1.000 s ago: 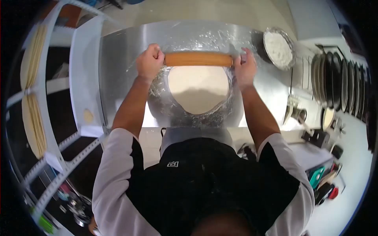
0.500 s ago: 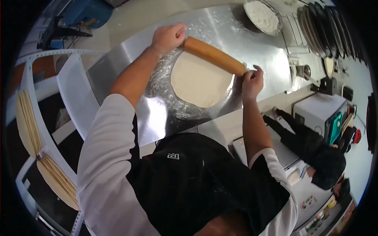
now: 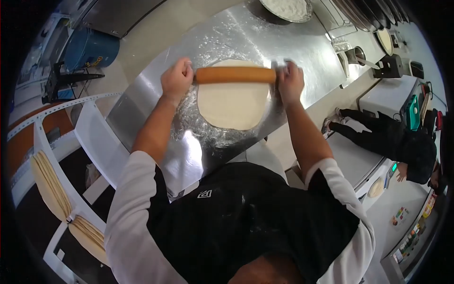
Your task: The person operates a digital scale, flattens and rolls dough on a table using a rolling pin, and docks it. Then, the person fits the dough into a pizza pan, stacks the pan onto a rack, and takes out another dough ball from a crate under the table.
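Observation:
A wooden rolling pin [image 3: 235, 75] lies level across the upper part of a flat, rounded sheet of dough [image 3: 232, 106], and a strip of dough shows beyond it. My left hand [image 3: 177, 79] is closed round the pin's left handle. Round the right handle my right hand [image 3: 290, 81] is closed too, slightly blurred. Most of both handles is hidden by the fingers. The dough rests on a shiny metal table [image 3: 156, 90] dusted with flour.
A bowl of flour [image 3: 288, 9] stands at the table's far edge. Dark round pans [image 3: 364, 14] stand upper right. Shelves with folded dough [image 3: 49, 182] are at the left, a blue bin [image 3: 92, 48] behind. A person in black [image 3: 399, 139] is at the right.
The pin has turned from slanting to level, now crossing the dough rather than lying along its edge. Both hands stay closed on the handles. The view has shifted, and the person in black appears further right.

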Tool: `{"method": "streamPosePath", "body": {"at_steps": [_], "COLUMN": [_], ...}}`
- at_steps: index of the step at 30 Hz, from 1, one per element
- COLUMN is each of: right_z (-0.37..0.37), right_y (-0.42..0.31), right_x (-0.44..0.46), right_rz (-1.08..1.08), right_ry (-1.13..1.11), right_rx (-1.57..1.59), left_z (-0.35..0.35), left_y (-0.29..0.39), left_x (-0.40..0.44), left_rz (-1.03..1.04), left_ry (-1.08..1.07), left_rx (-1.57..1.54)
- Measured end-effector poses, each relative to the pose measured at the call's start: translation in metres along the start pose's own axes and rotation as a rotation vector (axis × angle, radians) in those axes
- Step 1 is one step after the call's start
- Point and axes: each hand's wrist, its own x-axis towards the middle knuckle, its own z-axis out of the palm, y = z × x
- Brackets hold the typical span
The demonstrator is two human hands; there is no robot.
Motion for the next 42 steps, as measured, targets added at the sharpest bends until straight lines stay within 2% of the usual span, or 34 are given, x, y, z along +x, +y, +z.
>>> {"method": "streamPosePath", "body": {"at_steps": [2,3,5,7,8,10,12,13,15,17,18,20,22,23,25,27,28,30,32,35,37,38,40,41,42], "right_z": [0.006,0.003,-0.004,-0.014,-0.019,-0.018,0.001,0.02,0.083,0.148,0.145,0.143,0.144,0.133,0.097,0.089,0.087,0.093,0.125,0.158,0.159,0.152,0.123,0.094,0.082], "right_y": [-0.025,-0.025,-0.011,0.04,0.048,0.057,0.017,0.001,-0.013,-0.051,-0.088,-0.123,-0.091,-0.064,-0.015,0.015,0.007,-0.015,-0.051,-0.11,-0.128,-0.117,-0.073,-0.042,-0.001], "right_x": [0.029,0.022,-0.012,-0.049,-0.043,-0.029,0.011,0.034,0.082,0.124,0.131,0.133,0.134,0.135,0.15,0.165,0.163,0.164,0.157,0.151,0.148,0.145,0.147,0.146,0.146], "right_rz": [0.158,0.153,0.058,-0.103,-0.116,-0.098,-0.053,-0.099,-0.495,-0.589,-0.505,-0.566,-0.737,-0.782,-0.844,-0.885,-0.903,-0.849,-0.846,-0.918,-0.746,-0.743,-0.844,-0.759,-0.942], "right_ry": [0.049,0.053,-0.113,-0.236,-0.251,-0.394,-0.281,-0.299,-0.356,-0.446,-0.548,-0.602,-0.694,-0.785,-0.851,-0.838,-0.851,-0.774,-0.794,-0.874,-0.873,-0.882,-0.76,-0.907,-0.813], "right_rx": [0.177,0.182,0.148,0.123,0.133,0.199,0.305,0.342,0.26,0.282,0.245,0.353,0.476,0.42,0.384,0.421,0.431,0.387,0.388,0.365,0.426,0.423,0.398,0.351,0.351], "left_z": [-0.006,-0.012,-0.032,-0.034,-0.031,-0.029,-0.027,-0.021,-0.013,-0.016,-0.015,-0.007,0.01,0.031,0.093,0.104,0.099,0.082,0.05,0.015,0.004,0.01,0.044,0.069,0.085], "left_y": [0.006,0.015,0.038,0.064,0.084,0.103,0.112,0.104,0.089,0.091,0.105,0.136,0.205,0.229,0.271,0.306,0.308,0.282,0.237,0.177,0.171,0.18,0.208,0.23,0.248], "left_x": [-0.018,-0.045,-0.109,-0.177,-0.195,-0.201,-0.182,-0.176,-0.177,-0.164,-0.167,-0.165,-0.17,-0.186,-0.224,-0.215,-0.211,-0.194,-0.182,-0.177,-0.163,-0.171,-0.194,-0.216,-0.233], "left_rz": [-0.02,-0.145,-0.355,-0.399,-0.296,-0.366,-0.419,-0.439,-0.656,-0.835,-0.877,-1.05,-1.238,-1.319,-1.225,-1.131,-1.147,-1.259,-1.276,-1.163,-1.145,-1.153,-1.175,-1.109,-1.041], "left_ry": [0.074,0.039,-0.071,-0.133,-0.046,-0.057,0.085,0.111,0.148,0.212,0.228,0.401,0.429,0.343,0.3,0.299,0.317,0.336,0.401,0.428,0.49,0.485,0.377,0.368,0.364], "left_rx": [0.073,0.147,0.162,0.099,0.155,0.204,0.108,0.126,0.26,0.32,0.339,0.211,0.133,0.112,0.105,0.032,0.04,0.07,0.189,0.35,0.329,0.329,0.382,0.353,0.329]}}
